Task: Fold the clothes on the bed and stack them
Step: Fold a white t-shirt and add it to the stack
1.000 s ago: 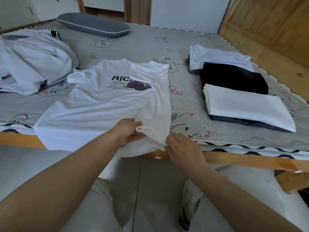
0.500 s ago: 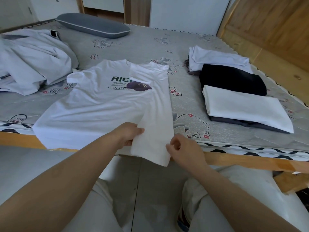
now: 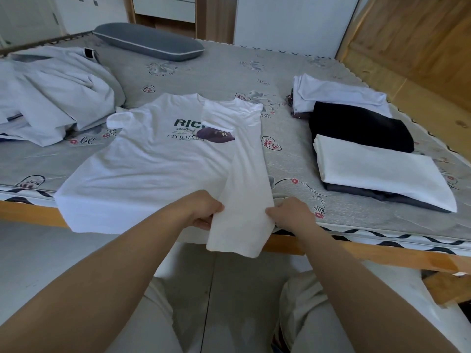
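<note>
The white T-shirt [image 3: 153,169] lies face up on the bed [image 3: 229,72], its hem hanging over the near edge, its right side folded inward as a strip. The left hand [image 3: 201,210] and right hand [image 3: 290,212] each pinch that strip's lower end. With the hem unsupported, a loose grip could let the fold slide off or skew.

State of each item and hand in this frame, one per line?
White T-shirt: flat, right side folded inward, hem overhanging the bed edge.
Left hand: pinching the folded strip.
Right hand: gripping its other edge.
Folded stack: done.
Grey pile: unfolded.
</note>
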